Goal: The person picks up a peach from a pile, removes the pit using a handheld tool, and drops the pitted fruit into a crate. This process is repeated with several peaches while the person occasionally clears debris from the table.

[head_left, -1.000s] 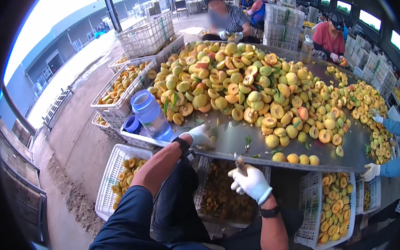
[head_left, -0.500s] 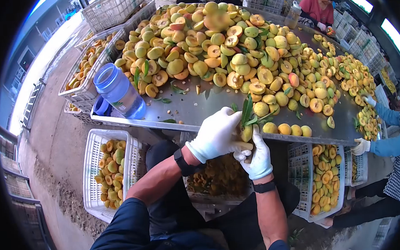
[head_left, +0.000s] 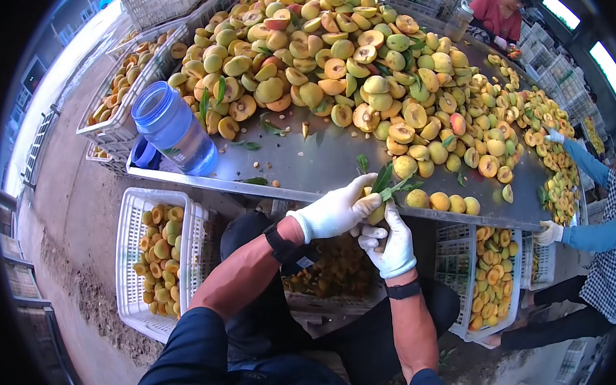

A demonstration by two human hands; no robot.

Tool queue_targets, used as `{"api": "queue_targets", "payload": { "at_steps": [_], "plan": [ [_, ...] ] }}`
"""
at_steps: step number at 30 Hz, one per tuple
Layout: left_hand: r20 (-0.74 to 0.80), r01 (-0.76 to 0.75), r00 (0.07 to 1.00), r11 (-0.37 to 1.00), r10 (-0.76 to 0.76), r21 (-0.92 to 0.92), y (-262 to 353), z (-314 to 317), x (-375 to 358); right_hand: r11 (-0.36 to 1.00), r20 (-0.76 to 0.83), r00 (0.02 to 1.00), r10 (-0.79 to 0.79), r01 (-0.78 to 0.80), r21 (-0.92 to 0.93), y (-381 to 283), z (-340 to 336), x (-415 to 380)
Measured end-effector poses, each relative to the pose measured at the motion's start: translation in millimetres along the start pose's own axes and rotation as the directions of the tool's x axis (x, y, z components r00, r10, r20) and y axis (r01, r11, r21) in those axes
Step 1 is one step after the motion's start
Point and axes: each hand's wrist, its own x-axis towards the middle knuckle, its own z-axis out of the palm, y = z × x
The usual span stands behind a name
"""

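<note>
Both my hands wear white gloves and meet at the table's front edge. My left hand is closed round a yellow-green fruit with green leaves at its top. My right hand touches the same fruit from the right, fingers curled in a pinch. Fingers partly cover the fruit. Behind them a large pile of whole and halved fruits lies on the metal table. Several whole fruits line the front edge right of my hands.
A blue bottle stands at the table's left. Crates of halved fruit stand on the floor at both sides, another below my hands. A co-worker in blue sleeves works at the right; a person in red sits behind.
My hands stay on the fruit; my left thumb has shifted over its top beside the leaves. The whole view has moved slightly. The co-worker's upper hand at the right has moved up over the pile.
</note>
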Motion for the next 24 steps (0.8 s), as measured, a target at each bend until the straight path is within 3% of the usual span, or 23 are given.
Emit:
{"api": "queue_targets", "payload": {
  "at_steps": [3,4,6,8,10,11,12,14,16,18,20,22,24],
  "plan": [
    [0.03,0.034,0.999,0.996,-0.037,0.084,14.1,-5.3,-7.8,1.0,-0.026,0.999,0.027,-0.027,0.004,0.4,1.4,-3.0],
    [0.029,0.035,0.999,0.996,-0.037,0.085,6.7,-4.3,-7.6,0.993,0.022,0.999,0.047,-0.049,0.106,-0.3,1.6,-4.1],
    [-0.017,-0.36,0.921,0.867,0.389,0.346,-9.3,0.2,-8.5,0.975,0.069,0.996,0.062,-0.076,0.208,0.2,1.7,-7.1],
    [-0.012,-0.377,0.921,0.897,0.39,0.232,-9.0,-4.6,-10.5,1.0,0.005,1.0,0.003,-0.003,0.027,-0.4,2.1,-11.4],
    [0.155,-0.399,0.917,0.844,0.368,0.358,8.0,-16.6,-18.0,0.998,0.046,0.999,0.025,-0.028,0.052,-7.8,0.4,-11.9],
    [0.2,-0.303,0.951,0.848,0.237,0.435,22.6,-20.0,-25.8,0.992,0.053,0.993,0.106,-0.109,0.067,-10.9,-3.6,-11.1],
    [0.207,-0.306,0.949,0.847,0.237,0.435,21.6,-22.6,-27.5,0.978,0.061,0.981,0.185,-0.189,0.082,-11.4,-5.9,-10.4],
    [0.337,-0.482,0.828,0.876,0.448,0.02,17.1,-25.0,-31.1,0.963,0.026,0.98,0.197,-0.198,0.181,-5.6,-7.7,-12.4],
    [0.316,-0.46,0.84,0.888,0.441,-0.014,10.5,-22.9,-25.8,0.931,0.187,0.952,0.241,-0.282,0.234,-3.8,-10.1,-13.3],
    [0.174,-0.353,0.922,0.936,0.347,0.006,3.3,-17.3,-20.9,0.893,0.231,0.919,0.318,-0.373,0.252,-9.6,-3.6,-14.9],
    [0.147,-0.259,0.951,0.961,0.271,-0.093,5.8,-12.7,-21.5,0.845,0.276,0.877,0.393,-0.463,0.27,-9.4,1.1,-17.8],
    [0.148,-0.323,0.939,0.944,0.31,0.071,7.3,-11.4,-16.9,0.859,0.154,0.902,0.403,-0.431,0.275,-7.2,4.6,-17.3],
    [0.088,-0.508,0.849,0.762,0.52,0.402,1.3,-4.7,-8.4,0.907,0.076,0.936,0.345,-0.353,0.229,-4.4,5.3,-13.1]
  ]
}}
